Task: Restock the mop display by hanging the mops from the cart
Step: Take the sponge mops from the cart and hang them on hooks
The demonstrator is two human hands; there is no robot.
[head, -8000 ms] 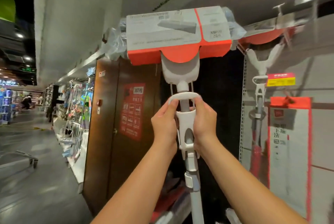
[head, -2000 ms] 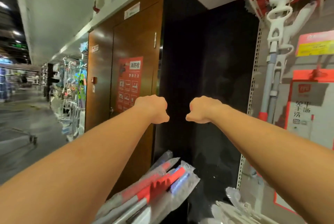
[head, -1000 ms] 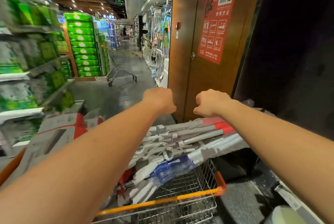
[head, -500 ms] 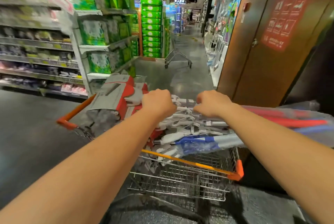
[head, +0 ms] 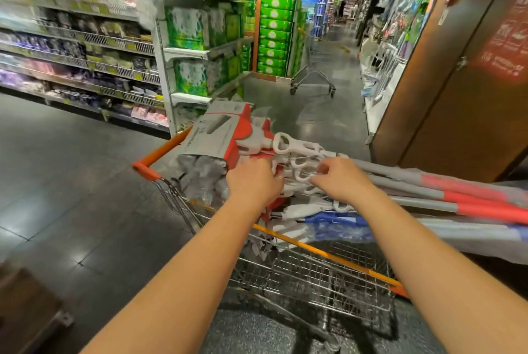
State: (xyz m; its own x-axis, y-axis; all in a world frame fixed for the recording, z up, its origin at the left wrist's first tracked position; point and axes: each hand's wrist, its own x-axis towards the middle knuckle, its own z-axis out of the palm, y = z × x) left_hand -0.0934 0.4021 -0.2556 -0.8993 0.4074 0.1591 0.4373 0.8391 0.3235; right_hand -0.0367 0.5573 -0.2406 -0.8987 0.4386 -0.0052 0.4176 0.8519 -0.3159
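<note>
Reaching with both hands into the cart (head: 328,256) for one of the mops (head: 308,153), judging by the pose. Resting on the heap, the left hand (head: 253,182), fingers (head: 274,182) fairly straight and loose, tips touching the white necks just under the red-and-grey carton (head: 220,139). Beside it the right hand (head: 340,179), fingers (head: 324,171) curled at a white loop fitting; cannot tell whether clenched on it or only touching (tips partly lost among the plastic).

To do this well: take one mop only, probably the topmost, with its white loop handle (head: 297,148) lying just beyond the fingers. Grip the neck with one hand and the shaft with the other, then lift straight up before swinging, to keep the tangled-looking loops and wire levers from dragging a neighbour out. Mind the length too: grey and red shafts (head: 471,193) sticking far out over the rim to the right of the fingers, near the wooden door (head: 457,91) and likely to knock it on a careless turn. Below the fingers, a blue-wrapped mop (head: 337,225) and loose film, probably slippery, so better not used as a hold.

Beyond the fingers, dark shiny floor (head: 314,119), then a second trolley (head: 313,73) standing in the aisle, well apart and no hindrance. Off to the left of the fingers, shelves (head: 114,39) of packaged goods; farther on, a stack of green boxes (head: 275,25). No sight of the mop display from here, so expect a turn with the mop in hand.
</note>
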